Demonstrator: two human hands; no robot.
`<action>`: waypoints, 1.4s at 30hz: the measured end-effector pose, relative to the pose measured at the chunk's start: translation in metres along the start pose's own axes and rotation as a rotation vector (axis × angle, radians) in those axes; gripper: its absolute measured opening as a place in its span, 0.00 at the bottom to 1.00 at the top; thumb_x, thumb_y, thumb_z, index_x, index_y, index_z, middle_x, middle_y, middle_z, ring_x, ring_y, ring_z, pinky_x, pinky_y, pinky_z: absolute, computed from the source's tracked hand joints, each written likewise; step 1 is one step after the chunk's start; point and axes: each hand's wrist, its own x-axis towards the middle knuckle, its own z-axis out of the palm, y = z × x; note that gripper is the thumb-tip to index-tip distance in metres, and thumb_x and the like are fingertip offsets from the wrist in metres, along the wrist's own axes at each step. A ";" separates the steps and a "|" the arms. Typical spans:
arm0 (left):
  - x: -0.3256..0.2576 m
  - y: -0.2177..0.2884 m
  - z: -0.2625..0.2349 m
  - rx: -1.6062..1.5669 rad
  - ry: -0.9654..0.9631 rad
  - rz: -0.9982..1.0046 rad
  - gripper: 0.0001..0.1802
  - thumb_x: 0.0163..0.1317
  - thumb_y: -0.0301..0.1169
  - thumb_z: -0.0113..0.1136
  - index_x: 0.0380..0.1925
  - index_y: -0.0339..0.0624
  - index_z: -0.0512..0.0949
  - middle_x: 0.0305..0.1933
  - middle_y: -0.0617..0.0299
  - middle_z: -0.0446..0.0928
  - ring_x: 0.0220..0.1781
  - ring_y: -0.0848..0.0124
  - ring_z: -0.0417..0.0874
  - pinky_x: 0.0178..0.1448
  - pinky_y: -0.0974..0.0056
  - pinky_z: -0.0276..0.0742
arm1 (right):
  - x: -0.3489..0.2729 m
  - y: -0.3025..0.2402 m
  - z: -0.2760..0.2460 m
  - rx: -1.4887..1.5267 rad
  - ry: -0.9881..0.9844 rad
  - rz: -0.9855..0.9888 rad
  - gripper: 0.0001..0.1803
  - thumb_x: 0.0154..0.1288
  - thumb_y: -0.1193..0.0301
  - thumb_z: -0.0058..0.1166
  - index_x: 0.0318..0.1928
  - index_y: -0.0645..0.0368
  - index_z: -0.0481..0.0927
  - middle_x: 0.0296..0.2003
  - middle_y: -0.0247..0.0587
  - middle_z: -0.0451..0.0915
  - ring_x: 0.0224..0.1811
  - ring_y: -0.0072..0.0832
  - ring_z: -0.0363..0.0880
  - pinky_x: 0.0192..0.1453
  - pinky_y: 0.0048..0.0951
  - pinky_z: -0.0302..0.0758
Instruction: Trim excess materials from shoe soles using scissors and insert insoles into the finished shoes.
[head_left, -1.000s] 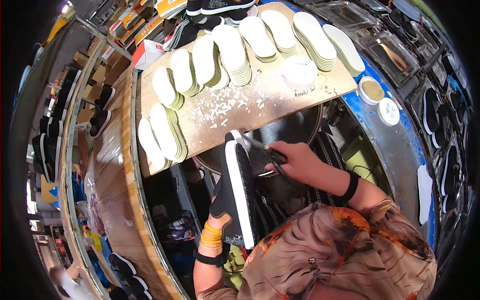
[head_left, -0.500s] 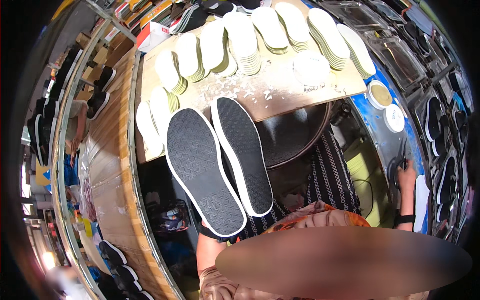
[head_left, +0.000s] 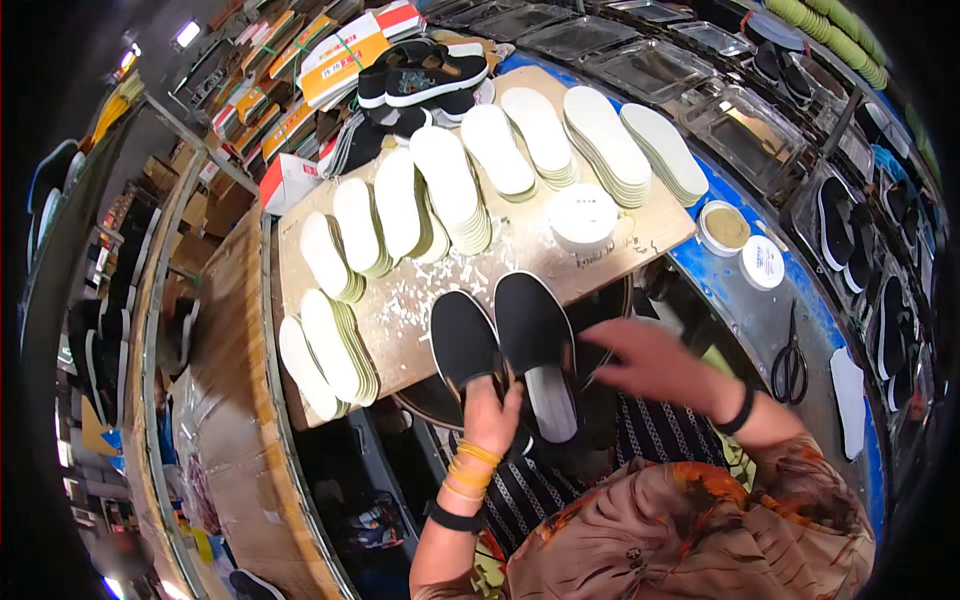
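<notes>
My left hand (head_left: 489, 412) holds a pair of black slip-on shoes side by side by their openings. The left shoe (head_left: 463, 332) and the right shoe (head_left: 533, 315) have their uppers up and toes pointing away from me, at the near edge of the wooden board (head_left: 470, 345). A pale insole (head_left: 552, 400) shows inside the right shoe. Just right of that shoe, my right hand (head_left: 650, 365) is open with its fingers stretched toward it, a little blurred and holding nothing. Black-handled scissors (head_left: 789, 370) lie on the blue bench.
Several stacks of white insoles (head_left: 450, 185) line the board's far side, with white scraps (head_left: 420, 300) before them. A round white tub (head_left: 583, 213) stands there; an open tub of tan paste (head_left: 725, 227) and a lid (head_left: 763, 261) sit on the bench. Finished shoes (head_left: 425, 75) lie behind.
The shoes have turned from soles showing to uppers showing and come lower. My right hand has let go of the scissors and moved left to the shoes. The view has shifted.
</notes>
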 end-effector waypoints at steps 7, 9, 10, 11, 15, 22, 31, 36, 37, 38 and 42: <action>0.007 -0.025 -0.119 -0.501 -0.790 -0.222 0.22 0.63 0.30 0.56 0.56 0.35 0.66 0.46 0.59 0.75 0.43 0.74 0.78 0.44 0.69 0.77 | 0.088 0.002 -0.014 0.129 -0.678 0.113 0.27 0.56 0.56 0.56 0.51 0.60 0.74 0.43 0.48 0.79 0.46 0.42 0.77 0.52 0.37 0.72; 0.027 -0.057 -0.158 -0.476 -0.754 -0.340 0.23 0.64 0.30 0.56 0.58 0.38 0.67 0.44 0.62 0.76 0.39 0.73 0.79 0.43 0.70 0.78 | 0.124 0.020 -0.041 0.121 -0.735 0.155 0.26 0.56 0.57 0.57 0.51 0.61 0.75 0.40 0.46 0.80 0.43 0.38 0.79 0.48 0.33 0.73; 0.044 -0.074 -0.174 -0.502 -0.709 -0.308 0.23 0.63 0.31 0.56 0.58 0.39 0.67 0.44 0.63 0.76 0.37 0.73 0.79 0.41 0.70 0.78 | 0.144 0.029 -0.050 0.115 -0.763 0.150 0.28 0.56 0.55 0.57 0.52 0.60 0.74 0.42 0.47 0.80 0.46 0.39 0.78 0.51 0.34 0.72; 0.067 -0.093 -0.192 -0.389 -0.610 -0.455 0.22 0.63 0.32 0.56 0.57 0.39 0.68 0.41 0.62 0.77 0.36 0.72 0.80 0.39 0.69 0.78 | 0.165 0.035 -0.052 -0.011 -0.688 0.172 0.27 0.55 0.56 0.58 0.51 0.60 0.75 0.41 0.47 0.80 0.46 0.39 0.78 0.51 0.34 0.72; 0.160 -0.135 -0.216 0.306 0.175 -0.250 0.19 0.60 0.34 0.58 0.49 0.37 0.74 0.31 0.54 0.80 0.26 0.66 0.82 0.33 0.64 0.78 | 0.242 0.044 -0.018 -0.185 -0.154 -0.173 0.22 0.48 0.62 0.61 0.43 0.60 0.77 0.35 0.46 0.79 0.43 0.43 0.77 0.48 0.38 0.72; 0.247 -0.083 -0.124 0.462 -0.043 0.467 0.34 0.51 0.45 0.65 0.53 0.33 0.70 0.60 0.43 0.64 0.58 0.50 0.69 0.62 0.57 0.67 | 0.302 0.058 0.041 -0.501 -0.058 -0.319 0.17 0.43 0.64 0.64 0.31 0.60 0.76 0.32 0.43 0.74 0.38 0.39 0.74 0.42 0.38 0.74; 0.256 -0.063 -0.101 0.588 -0.171 0.306 0.20 0.51 0.29 0.54 0.46 0.33 0.72 0.55 0.43 0.69 0.56 0.46 0.71 0.59 0.55 0.70 | 0.299 0.059 0.045 -0.523 0.040 -0.420 0.09 0.49 0.68 0.56 0.29 0.60 0.76 0.31 0.42 0.75 0.37 0.38 0.75 0.40 0.37 0.75; 0.261 -0.061 -0.106 0.402 -0.077 0.178 0.18 0.57 0.30 0.51 0.48 0.36 0.73 0.50 0.42 0.72 0.50 0.47 0.74 0.56 0.53 0.71 | 0.294 0.045 0.060 -0.788 -0.043 -0.308 0.08 0.57 0.71 0.45 0.33 0.61 0.75 0.31 0.44 0.76 0.35 0.39 0.76 0.40 0.37 0.76; 0.257 -0.056 -0.113 0.358 0.024 0.169 0.17 0.60 0.31 0.49 0.48 0.36 0.73 0.48 0.41 0.73 0.48 0.46 0.75 0.54 0.52 0.71 | 0.293 0.039 0.059 -0.847 -0.123 -0.268 0.08 0.58 0.71 0.43 0.34 0.61 0.75 0.31 0.44 0.76 0.35 0.39 0.76 0.40 0.37 0.76; 0.251 -0.050 -0.123 0.283 0.184 0.266 0.17 0.60 0.31 0.49 0.47 0.36 0.74 0.46 0.41 0.74 0.47 0.47 0.75 0.53 0.53 0.71 | 0.292 0.032 0.055 -0.783 0.003 -0.299 0.08 0.58 0.71 0.43 0.34 0.60 0.75 0.30 0.44 0.77 0.35 0.39 0.77 0.38 0.37 0.76; 0.185 -0.020 -0.173 0.095 0.463 0.093 0.16 0.65 0.33 0.48 0.44 0.32 0.74 0.35 0.46 0.77 0.36 0.57 0.79 0.44 0.56 0.74 | 0.279 -0.004 -0.003 -0.558 0.396 -0.265 0.12 0.62 0.71 0.42 0.43 0.56 0.76 0.34 0.44 0.79 0.36 0.39 0.79 0.37 0.38 0.77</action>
